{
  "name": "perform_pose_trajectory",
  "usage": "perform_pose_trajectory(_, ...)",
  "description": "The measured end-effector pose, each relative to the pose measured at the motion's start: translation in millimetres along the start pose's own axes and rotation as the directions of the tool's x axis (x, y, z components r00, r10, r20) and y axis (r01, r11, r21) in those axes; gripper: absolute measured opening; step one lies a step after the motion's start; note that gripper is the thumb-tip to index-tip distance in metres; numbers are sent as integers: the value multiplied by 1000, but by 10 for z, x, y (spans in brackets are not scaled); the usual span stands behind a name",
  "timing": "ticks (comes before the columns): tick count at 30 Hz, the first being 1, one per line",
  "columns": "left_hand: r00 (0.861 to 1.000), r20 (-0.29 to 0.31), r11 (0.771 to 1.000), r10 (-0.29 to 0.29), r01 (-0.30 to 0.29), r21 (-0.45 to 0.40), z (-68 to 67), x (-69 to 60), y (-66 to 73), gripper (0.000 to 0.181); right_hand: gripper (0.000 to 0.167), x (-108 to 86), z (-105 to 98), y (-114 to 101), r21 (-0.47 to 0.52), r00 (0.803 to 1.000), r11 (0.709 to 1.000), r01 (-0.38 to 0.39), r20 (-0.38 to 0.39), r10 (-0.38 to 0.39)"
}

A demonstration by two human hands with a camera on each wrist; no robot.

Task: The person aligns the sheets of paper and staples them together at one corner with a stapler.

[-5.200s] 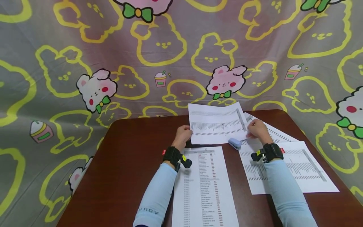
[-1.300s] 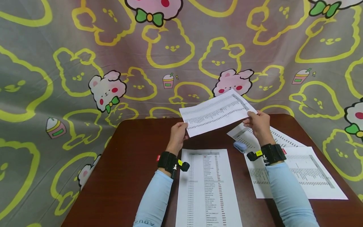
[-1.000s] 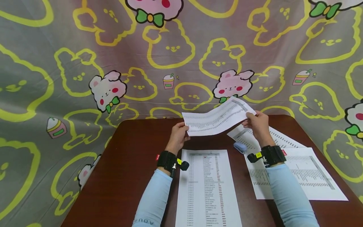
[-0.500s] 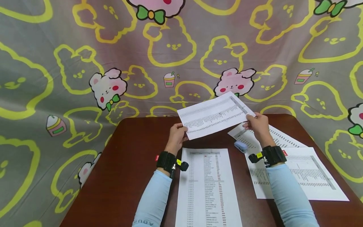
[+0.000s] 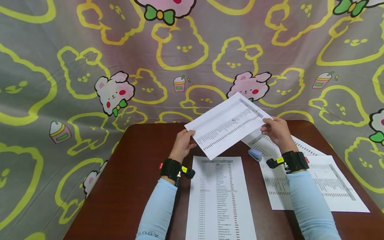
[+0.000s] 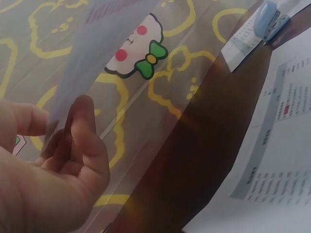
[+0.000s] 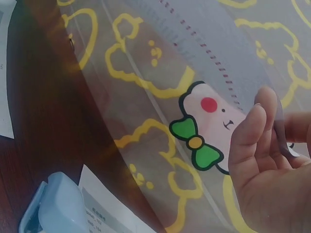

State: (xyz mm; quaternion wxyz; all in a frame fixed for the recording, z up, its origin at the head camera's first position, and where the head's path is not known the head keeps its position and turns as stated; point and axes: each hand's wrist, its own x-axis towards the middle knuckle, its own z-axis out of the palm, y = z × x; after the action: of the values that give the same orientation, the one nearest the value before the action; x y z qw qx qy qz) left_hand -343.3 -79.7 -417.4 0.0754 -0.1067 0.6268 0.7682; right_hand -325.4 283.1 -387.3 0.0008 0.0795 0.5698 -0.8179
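Observation:
A printed sheet of paper (image 5: 226, 125) is held up in the air above the far part of the table, tilted with its right side higher. My left hand (image 5: 182, 145) pinches its left edge between thumb and fingers. At the opposite edge, my right hand (image 5: 279, 131) pinches the sheet near a corner. In the left wrist view the left fingers (image 6: 90, 145) curl at the paper's edge. The right wrist view has the right fingers (image 7: 262, 131) at the back of the sheet. A small blue stapler (image 5: 255, 154) lies below, nearer the right hand, touched by neither hand.
A long printed list (image 5: 222, 200) lies flat in front, below the raised sheet. To the right, another printed sheet (image 5: 318, 180) overlaps one farther back (image 5: 303, 145), partly under my right forearm. The brown table (image 5: 135, 186) ends at a patterned curtain (image 5: 192, 43).
The raised sheet bowed, then flattened, and now tilts more, its lower corner dropping toward the list. My left hand moved slightly left; my right hand shifted a little right. Both keep hold.

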Motion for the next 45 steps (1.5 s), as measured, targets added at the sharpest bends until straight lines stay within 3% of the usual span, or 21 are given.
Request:
perform_pose_trajectory(10,1000,-25,991,-14,18,136,-110,4,68,29,4,-8,-113,-77,-21,993,996,-88,75,89)
perform_pose_trajectory(16,999,14,979,-33,29,203,-152,-5,70,24,4,21,-118,-109,-8,992,995,-101,72,101)
perform_pose_trajectory(20,996,73,955,-59,35,294,-163,-25,99,23,11,32,-134,-122,-3,994,995,-98,42,98)
perform_pose_trajectory(28,971,214,883,-108,-5,469,-170,-101,160,27,5,39,-167,-157,-1,991,995,-97,90,97)
perform_pose_trajectory(33,945,298,874,-132,-31,486,-133,-103,177,28,6,40,-170,-154,-32,984,993,-116,131,119)
perform_pose_trajectory(36,939,312,867,-143,-33,497,-87,-107,192,27,6,32,-160,-149,-49,981,991,-126,139,132)
perform_pose_trajectory(40,940,302,859,-155,-22,511,-32,-104,206,25,8,22,-146,-140,-78,982,989,-127,134,137)
perform_pose_trajectory(45,958,264,840,-108,-55,541,-14,-93,205,25,20,29,-92,-90,-139,988,984,-107,99,121)
